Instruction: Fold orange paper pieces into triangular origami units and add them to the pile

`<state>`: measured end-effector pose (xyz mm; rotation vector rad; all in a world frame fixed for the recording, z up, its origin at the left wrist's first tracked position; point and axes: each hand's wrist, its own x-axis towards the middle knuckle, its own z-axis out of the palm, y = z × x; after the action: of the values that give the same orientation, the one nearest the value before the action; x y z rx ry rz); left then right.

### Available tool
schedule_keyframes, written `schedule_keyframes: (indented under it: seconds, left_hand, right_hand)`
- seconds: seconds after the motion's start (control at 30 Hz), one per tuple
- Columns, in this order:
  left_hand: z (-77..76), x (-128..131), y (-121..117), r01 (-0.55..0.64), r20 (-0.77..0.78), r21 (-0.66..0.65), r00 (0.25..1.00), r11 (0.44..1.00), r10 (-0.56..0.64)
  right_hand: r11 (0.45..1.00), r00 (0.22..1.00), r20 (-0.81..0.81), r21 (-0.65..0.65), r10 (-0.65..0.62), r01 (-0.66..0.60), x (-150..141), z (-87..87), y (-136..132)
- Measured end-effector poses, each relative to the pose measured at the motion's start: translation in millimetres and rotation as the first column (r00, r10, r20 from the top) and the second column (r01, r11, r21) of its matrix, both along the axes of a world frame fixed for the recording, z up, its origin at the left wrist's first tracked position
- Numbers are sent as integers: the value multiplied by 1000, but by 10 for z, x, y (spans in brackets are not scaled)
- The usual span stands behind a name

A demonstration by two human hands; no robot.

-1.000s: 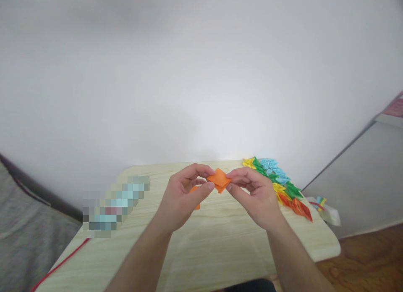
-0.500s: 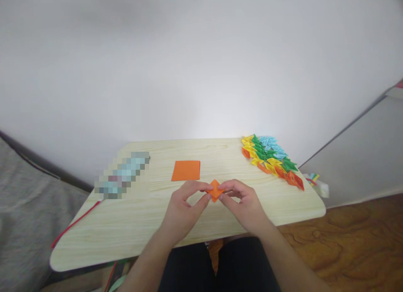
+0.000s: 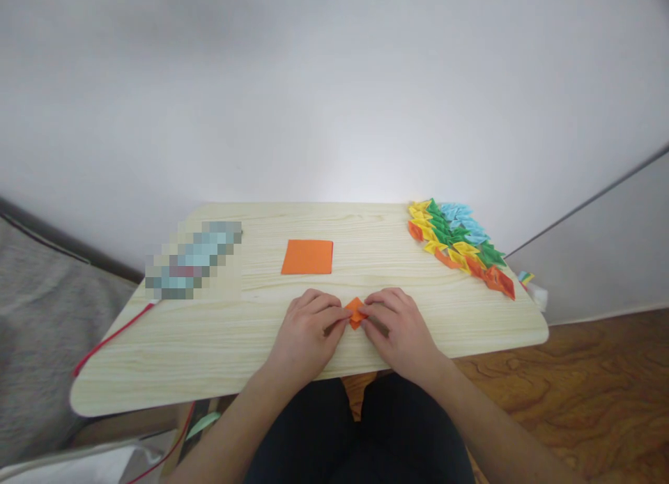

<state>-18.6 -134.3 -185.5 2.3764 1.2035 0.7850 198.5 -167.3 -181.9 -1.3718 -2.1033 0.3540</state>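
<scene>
A small folded orange paper point(image 3: 356, 311), roughly diamond-shaped, is held near the front of the table. My left hand point(image 3: 313, 331) pinches its left corner between thumb and fingers. On the opposite corner, my right hand point(image 3: 400, 329) is closed in the same kind of pinch. The fingertips cover both side corners of the paper. Beyond my hands lies a flat stack of square orange paper point(image 3: 307, 256), with a red edge showing on its right side.
Folded paper pieces point(image 3: 454, 237) in yellow, green, blue and orange lie in rows at the table's right. A blurred-out flat object point(image 3: 196, 261) with a red cord point(image 3: 112, 336) lies at the left. A white wall point(image 3: 313, 108) borders the table's point(image 3: 182, 358) back.
The view has tipped downward, so the table sits higher in the picture. Both hands keep hold of the folded paper, and their other fingers have curled in more around it.
</scene>
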Motion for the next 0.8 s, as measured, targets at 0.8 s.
schedule_keyframes:
  seconds: [0.8]
  left_hand:
    - [73,58,51,-116,-177,-141,980,983,90]
  right_hand:
    - [972,981,53,-141,-185,190,-62,10,44]
